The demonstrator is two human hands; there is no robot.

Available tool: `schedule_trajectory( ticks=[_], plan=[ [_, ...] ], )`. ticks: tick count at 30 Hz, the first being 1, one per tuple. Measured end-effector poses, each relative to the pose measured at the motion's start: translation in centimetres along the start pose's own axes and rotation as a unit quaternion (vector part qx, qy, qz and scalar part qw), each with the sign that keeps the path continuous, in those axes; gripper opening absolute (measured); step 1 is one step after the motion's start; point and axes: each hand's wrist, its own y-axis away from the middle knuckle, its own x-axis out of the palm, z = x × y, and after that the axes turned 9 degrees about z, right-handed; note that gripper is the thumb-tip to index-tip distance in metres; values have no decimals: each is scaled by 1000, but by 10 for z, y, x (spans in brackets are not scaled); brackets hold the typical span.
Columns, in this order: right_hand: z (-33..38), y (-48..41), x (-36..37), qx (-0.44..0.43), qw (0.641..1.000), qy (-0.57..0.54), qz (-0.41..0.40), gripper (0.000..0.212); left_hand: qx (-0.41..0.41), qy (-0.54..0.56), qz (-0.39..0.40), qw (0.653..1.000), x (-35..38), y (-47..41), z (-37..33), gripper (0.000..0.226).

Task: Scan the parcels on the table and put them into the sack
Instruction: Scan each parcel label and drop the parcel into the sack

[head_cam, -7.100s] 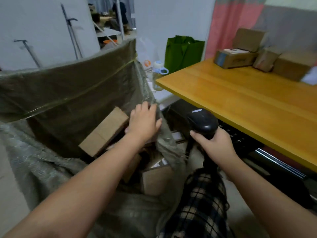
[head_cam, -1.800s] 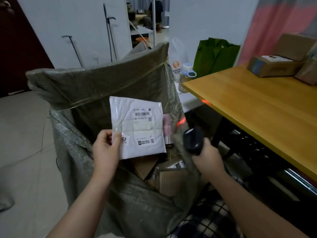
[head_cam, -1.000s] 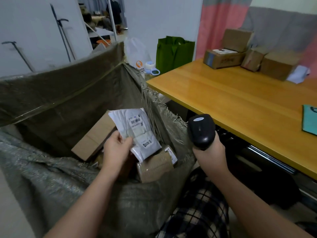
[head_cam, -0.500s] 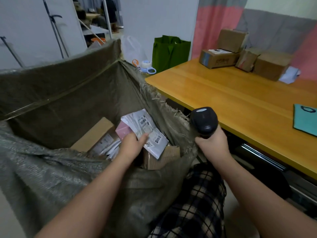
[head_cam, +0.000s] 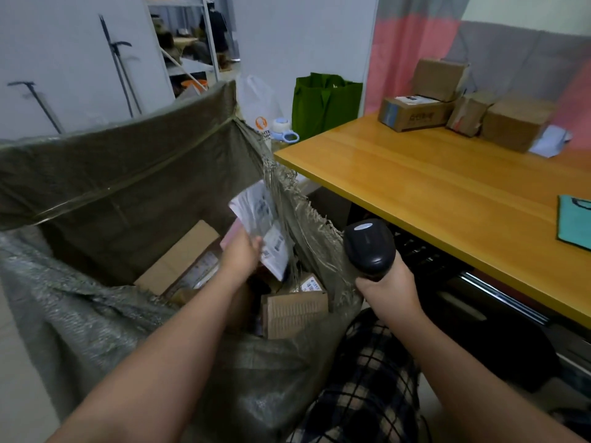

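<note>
The fingers (head_cam: 256,243) of the left hand (head_cam: 241,251) pinch the lower edge of a white mailer (head_cam: 263,230), down inside the mouth of the sack (head_cam: 112,148). The mailer stands tilted, label side up, its top corner leaning toward 12 o'clock against the sack's frayed right wall. The right hand (head_cam: 388,289) has its fingers closed round the handle of a black scanner (head_cam: 369,247), held upright just outside the sack at 3 o'clock from the mailer.

In the sack, a long cardboard box (head_cam: 179,257) lies at 9 o'clock from the left hand, and a corrugated box (head_cam: 294,310) sits at 5 o'clock from it, near the front wall.

The worktop (head_cam: 431,193) fills the view from 1 to 4 o'clock. At its far end, around 1 o'clock, wait four brown parcels: a flat box (head_cam: 412,115) with a second box (head_cam: 438,78) on top, a crumpled one (head_cam: 467,113) just beside them, and a larger one (head_cam: 515,123) at the end. A teal packet (head_cam: 575,223) lies at the 3 o'clock edge. A green bag (head_cam: 324,103) stands on the floor at 12 o'clock.
</note>
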Motion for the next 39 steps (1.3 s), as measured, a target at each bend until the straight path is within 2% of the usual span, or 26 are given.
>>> schedule_trajectory(
  ticks=[2,4,7,10,14,17,20,25,29,36,39],
  plan=[
    [-2,-3,-4,0,1000,-2,-4,62,-49,1,103,993,19,-8,-3,28],
    [-4,-7,-7,3,1000,-9,-9,63,-71,-19,160,984,30,-11,0,25],
    [-11,-9,-6,6,1000,-25,-16,61,-72,-120,235,962,32,-11,9,26],
    [-19,-10,2,9,999,-20,-24,58,-57,-78,199,975,38,-15,18,18],
    [-22,-18,9,28,1000,-5,2,59,-15,41,45,998,38,-6,15,49],
    [-20,-21,6,7,1000,13,18,60,43,8,-48,998,33,10,8,60],
    [-14,-16,-4,-25,1000,8,6,52,112,-57,-76,989,28,28,-13,64],
    [-2,-3,-54,-49,996,9,-69,42,241,-69,-31,968,41,52,-83,48],
    [-3,19,-121,-50,988,29,-145,36,330,-73,31,941,86,67,-151,43],
    [-30,84,-232,5,961,32,-273,44,462,-68,138,873,184,105,-244,37],
    [-38,98,-270,19,945,12,-327,25,504,-96,183,839,226,114,-282,36]
  ],
)
